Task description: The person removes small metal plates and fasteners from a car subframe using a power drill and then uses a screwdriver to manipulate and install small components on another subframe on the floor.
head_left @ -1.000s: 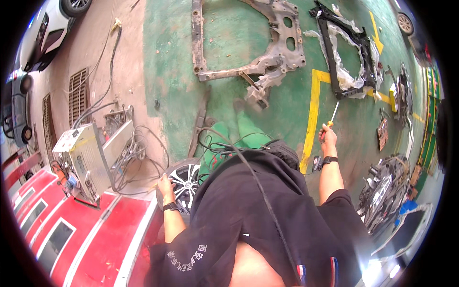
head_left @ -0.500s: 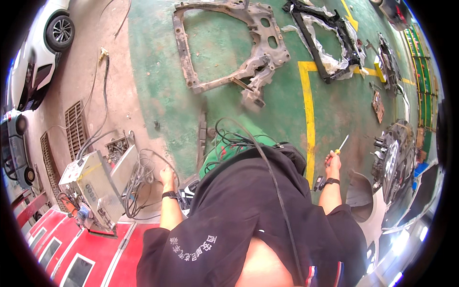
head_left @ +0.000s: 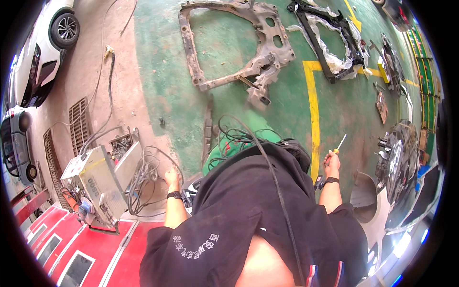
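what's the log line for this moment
right hand: holds screwdriver | left hand: near cables, grip unclear | ahead: metal frame

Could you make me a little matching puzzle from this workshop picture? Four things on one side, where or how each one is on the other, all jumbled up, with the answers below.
Things:
1. screwdriver
2. white car
3. black frame
4. arrow

Where or how:
A. painted on the green floor
B. at the upper left of the picture
C. held in the right hand
D. partly draped in pale plastic

Right pairs: 1-C, 2-B, 3-D, 4-A
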Demonstrator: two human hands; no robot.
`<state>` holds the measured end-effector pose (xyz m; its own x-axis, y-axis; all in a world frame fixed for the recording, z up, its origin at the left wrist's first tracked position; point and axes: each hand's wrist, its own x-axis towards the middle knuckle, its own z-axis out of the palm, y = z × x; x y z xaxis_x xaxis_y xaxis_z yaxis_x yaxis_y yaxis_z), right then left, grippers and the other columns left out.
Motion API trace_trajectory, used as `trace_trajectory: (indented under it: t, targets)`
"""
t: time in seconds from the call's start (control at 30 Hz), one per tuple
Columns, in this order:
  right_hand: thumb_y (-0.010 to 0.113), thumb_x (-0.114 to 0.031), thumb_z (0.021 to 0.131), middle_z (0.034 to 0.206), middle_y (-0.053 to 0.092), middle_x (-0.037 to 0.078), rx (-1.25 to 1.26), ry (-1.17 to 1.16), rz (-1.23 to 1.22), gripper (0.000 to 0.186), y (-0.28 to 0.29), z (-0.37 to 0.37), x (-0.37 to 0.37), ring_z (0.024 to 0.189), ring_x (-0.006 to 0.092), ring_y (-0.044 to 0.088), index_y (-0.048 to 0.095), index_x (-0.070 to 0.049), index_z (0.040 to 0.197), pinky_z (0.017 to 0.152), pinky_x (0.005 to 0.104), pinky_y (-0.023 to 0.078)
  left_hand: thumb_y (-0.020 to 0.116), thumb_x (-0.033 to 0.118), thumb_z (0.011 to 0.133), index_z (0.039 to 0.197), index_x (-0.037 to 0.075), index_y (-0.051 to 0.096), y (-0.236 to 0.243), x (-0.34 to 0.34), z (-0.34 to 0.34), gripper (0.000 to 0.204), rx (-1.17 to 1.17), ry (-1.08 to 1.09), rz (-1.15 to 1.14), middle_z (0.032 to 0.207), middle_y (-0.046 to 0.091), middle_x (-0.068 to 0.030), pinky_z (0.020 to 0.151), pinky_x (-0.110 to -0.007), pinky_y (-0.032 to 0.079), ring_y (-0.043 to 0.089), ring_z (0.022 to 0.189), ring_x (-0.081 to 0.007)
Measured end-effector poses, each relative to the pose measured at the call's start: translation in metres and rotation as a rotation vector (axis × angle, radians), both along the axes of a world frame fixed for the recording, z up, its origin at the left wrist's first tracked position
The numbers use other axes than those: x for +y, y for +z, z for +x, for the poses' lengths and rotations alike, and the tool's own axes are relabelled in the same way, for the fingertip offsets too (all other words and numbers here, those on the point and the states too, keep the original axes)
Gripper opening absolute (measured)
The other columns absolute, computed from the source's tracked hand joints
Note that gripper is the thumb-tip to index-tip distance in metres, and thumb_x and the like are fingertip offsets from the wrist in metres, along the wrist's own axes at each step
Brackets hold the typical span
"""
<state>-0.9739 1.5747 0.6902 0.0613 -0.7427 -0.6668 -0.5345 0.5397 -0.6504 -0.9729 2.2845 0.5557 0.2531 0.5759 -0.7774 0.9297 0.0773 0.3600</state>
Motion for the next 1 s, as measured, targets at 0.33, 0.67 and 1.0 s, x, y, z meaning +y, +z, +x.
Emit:
trace_trajectory:
  t: [0.33, 0.67, 1.0]
  targets:
    - [0.07, -0.019, 0.083, 0.068, 0.059, 0.001, 0.073, 0.095, 0.001, 0.014, -0.017, 0.004, -0.007, 0.054, 0.0125, 0.056, 0.059, -0.011, 0.08, 0.044, 0.0257, 0.045, 0.054, 0.035, 0.092, 0.104, -0.01, 0.061, -0.026, 0.001, -0.05, 0.046, -0.015, 0.071, 0.025, 0.086, 0.066, -0.0164, 0.054, -0.035, 0.055, 0.066, 0.07, -0.0226]
    - [0.068, -0.017, 0.085, 0.065, 0.057, 0.002, 0.078, 0.151, 0.045, 0.015, -0.045, 0.039, -0.021, 0.052, 0.0142, 0.056, 0.057, -0.009, 0.079, 0.044, 0.0267, 0.044, 0.053, 0.032, 0.09, 0.103, -0.007, 0.061, 0.013, -0.015, -0.023, 0.042, 0.016, 0.08, 0.105, 0.083, 0.066, -0.0133, 0.052, -0.035, 0.054, 0.064, 0.066, -0.0208]
    - [0.069, -0.02, 0.086, 0.069, 0.06, 0.002, 0.098, 0.288, 0.093, 0.016, -0.057, 0.155, -0.013, 0.054, 0.0118, 0.058, 0.059, -0.007, 0.082, 0.043, 0.0233, 0.044, 0.055, 0.032, 0.093, 0.101, -0.008, 0.063, 0.059, -0.036, 0.035, 0.042, 0.031, 0.032, 0.156, 0.082, 0.067, -0.0133, 0.047, -0.031, 0.052, 0.064, 0.063, -0.0183]
